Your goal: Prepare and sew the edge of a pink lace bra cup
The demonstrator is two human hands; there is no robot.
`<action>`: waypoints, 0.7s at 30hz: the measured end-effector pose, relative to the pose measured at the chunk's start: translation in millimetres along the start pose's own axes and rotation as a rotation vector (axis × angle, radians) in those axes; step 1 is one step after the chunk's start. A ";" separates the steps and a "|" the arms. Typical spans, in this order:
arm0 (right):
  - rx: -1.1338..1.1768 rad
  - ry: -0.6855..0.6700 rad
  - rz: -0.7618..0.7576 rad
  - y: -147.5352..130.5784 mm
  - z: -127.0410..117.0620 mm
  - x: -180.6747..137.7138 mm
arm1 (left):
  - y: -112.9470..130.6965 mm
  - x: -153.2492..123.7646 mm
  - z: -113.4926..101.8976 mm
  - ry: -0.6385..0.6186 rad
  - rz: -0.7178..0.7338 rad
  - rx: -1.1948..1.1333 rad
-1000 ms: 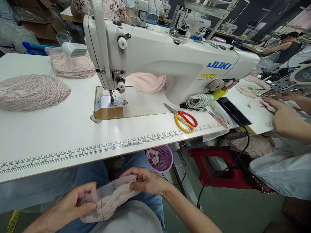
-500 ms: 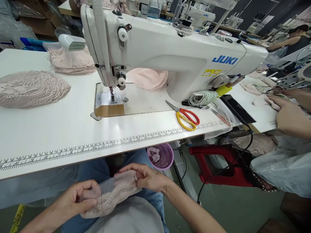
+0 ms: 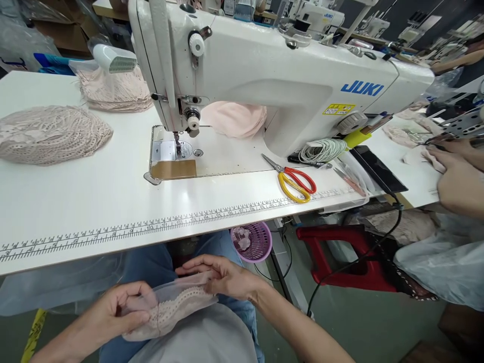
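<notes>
Both of my hands hold one pale pink lace piece (image 3: pixel 170 308) over my lap, below the table edge. My left hand (image 3: pixel 117 310) pinches its left end and my right hand (image 3: pixel 223 276) grips its right end. The piece is sheer mesh with a scalloped lace band. Above it stands a white JUKI sewing machine (image 3: pixel 272 75) on the white table (image 3: pixel 94 201); its needle and presser foot (image 3: pixel 177 143) have no fabric under them.
Lace piles lie at the table's left (image 3: pixel 49 133) and back (image 3: pixel 113 91). Red and yellow scissors (image 3: pixel 295 182) lie right of the machine, by coiled cord (image 3: pixel 321 150). A purple basket (image 3: pixel 254 241) and red stool (image 3: pixel 340 252) sit below. Another person's hand (image 3: pixel 457 176) works at right.
My hands have shifted slightly along the lace piece, the right hand drawing closer to my body. The view has tilted a little upward; the person's hand at right has moved rightward.
</notes>
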State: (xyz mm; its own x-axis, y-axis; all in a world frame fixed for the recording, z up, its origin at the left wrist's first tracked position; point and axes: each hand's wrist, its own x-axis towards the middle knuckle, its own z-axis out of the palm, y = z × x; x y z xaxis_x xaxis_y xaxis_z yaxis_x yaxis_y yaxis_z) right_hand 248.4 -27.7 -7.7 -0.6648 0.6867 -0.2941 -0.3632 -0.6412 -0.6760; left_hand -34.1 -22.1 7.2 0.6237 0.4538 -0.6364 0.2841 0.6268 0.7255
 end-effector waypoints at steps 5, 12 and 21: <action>-0.044 0.089 0.144 24.6 -14.5 1.4 | -1.5 -5.4 2.7 0.050 -0.009 0.004; -0.036 0.203 0.154 46.2 -13.8 1.4 | -12.8 -9.9 -3.6 0.035 -0.029 0.075; -0.065 0.243 0.053 27.3 0.5 -3.0 | -36.0 -3.5 -13.6 0.018 -0.028 0.097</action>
State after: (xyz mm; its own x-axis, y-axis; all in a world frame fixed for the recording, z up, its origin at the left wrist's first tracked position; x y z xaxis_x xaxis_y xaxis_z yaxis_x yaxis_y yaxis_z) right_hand 240.2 -47.4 -25.0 -0.5028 0.7197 -0.4788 -0.2839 -0.6607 -0.6949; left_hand -56.4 -37.7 -20.3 0.6014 0.4488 -0.6610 0.3712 0.5757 0.7285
